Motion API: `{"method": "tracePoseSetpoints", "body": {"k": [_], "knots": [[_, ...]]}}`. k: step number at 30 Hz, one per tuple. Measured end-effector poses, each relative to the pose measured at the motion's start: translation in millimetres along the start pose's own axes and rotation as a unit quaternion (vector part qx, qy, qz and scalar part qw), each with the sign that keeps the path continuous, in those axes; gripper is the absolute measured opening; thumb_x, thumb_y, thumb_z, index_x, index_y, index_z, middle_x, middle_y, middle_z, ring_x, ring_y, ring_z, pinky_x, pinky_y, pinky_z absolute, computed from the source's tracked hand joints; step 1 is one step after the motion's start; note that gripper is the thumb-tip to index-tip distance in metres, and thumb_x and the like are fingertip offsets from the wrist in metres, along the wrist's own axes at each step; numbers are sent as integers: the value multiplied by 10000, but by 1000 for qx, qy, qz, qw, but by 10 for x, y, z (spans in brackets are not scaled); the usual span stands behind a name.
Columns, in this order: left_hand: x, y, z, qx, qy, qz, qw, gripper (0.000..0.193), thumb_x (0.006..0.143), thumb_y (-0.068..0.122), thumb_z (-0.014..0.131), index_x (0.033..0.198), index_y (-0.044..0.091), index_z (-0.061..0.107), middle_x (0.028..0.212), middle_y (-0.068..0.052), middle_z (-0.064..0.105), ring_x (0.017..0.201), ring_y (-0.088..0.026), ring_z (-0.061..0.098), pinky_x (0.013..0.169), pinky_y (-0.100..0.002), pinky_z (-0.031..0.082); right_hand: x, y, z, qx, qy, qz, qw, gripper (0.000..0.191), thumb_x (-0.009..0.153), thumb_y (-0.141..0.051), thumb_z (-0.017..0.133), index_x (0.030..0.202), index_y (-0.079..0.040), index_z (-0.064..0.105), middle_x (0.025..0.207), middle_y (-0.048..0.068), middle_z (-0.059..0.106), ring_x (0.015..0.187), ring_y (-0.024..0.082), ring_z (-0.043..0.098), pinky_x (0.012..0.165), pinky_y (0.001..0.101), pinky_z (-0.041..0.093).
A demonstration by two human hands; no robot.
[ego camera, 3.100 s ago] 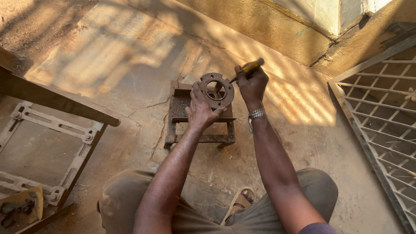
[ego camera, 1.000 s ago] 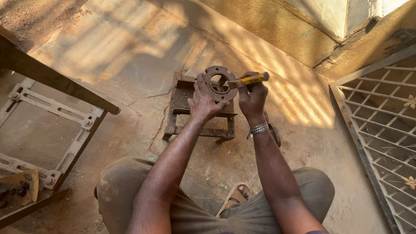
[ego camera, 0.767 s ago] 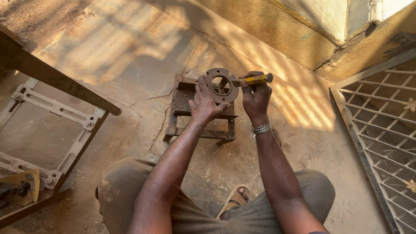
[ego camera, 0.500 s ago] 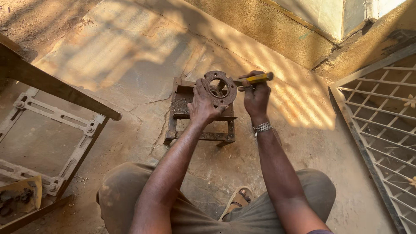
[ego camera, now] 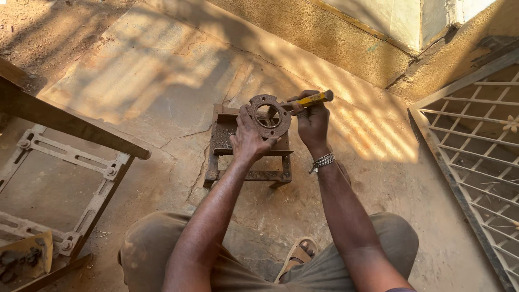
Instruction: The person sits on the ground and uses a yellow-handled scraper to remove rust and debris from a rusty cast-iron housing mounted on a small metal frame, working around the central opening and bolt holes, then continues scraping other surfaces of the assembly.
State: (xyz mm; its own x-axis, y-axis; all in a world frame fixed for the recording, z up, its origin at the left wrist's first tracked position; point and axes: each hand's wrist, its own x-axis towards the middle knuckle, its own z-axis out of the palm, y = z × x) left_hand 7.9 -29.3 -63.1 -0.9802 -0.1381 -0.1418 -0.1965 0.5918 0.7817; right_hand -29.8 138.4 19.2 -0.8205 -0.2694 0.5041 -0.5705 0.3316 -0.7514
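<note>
My left hand (ego camera: 247,141) grips a rusty round metal flange (ego camera: 268,115) with a large centre hole and small bolt holes, holding it upright on its edge. My right hand (ego camera: 312,121), with a metal bracelet at the wrist, is closed around a yellow-handled tool (ego camera: 309,100) whose tip points left at the flange's rim. Both hands work above a small rusty metal stand (ego camera: 246,154) that sits on the concrete floor in front of my knees.
A dark wooden beam (ego camera: 70,124) and a grey slotted metal frame (ego camera: 65,167) lie at the left. A metal window grille (ego camera: 476,151) leans at the right. A yellow wall (ego camera: 324,38) runs behind. My sandalled foot (ego camera: 299,257) shows below.
The right hand has turned the yellow-handled tool from pointing up-right to lying nearly level against the flange. The left hand keeps its grip on the flange.
</note>
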Motion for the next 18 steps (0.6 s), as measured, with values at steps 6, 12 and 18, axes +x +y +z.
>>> {"method": "tracePoseSetpoints", "body": {"k": [6, 12, 18], "knots": [[-65, -49, -62, 10, 9, 23, 1000, 1505, 675, 667, 883, 1610, 105, -155, 1674, -284, 54, 1512, -476, 275, 1122, -809, 238, 56, -131, -169, -211, -154, 133, 956, 246, 983, -268, 682, 1079, -51, 619, 796, 126, 754, 689, 200, 742, 662, 376, 581], [-298, -29, -86, 211, 40, 101, 971, 1168, 924, 597, 686, 1627, 53, -71, 1683, -256, -202, 1551, -539, 15, 1145, -798, 120, -472, -294, -614, -316, -291, 226, 874, 395, 980, -446, 607, 1053, -61, 563, 713, 105, 642, 634, 245, 634, 661, 470, 533], [-779, 239, 77, 325, -52, 126, 936, 1101, 961, 535, 650, 1571, -144, 34, 1641, -382, -112, 1534, -542, -103, 1191, -742, 15, -815, -357, -837, -353, -359, 237, 831, 446, 979, -472, 575, 1210, -91, 563, 1055, 160, 632, 1030, 296, 612, 931, 514, 493]]}}
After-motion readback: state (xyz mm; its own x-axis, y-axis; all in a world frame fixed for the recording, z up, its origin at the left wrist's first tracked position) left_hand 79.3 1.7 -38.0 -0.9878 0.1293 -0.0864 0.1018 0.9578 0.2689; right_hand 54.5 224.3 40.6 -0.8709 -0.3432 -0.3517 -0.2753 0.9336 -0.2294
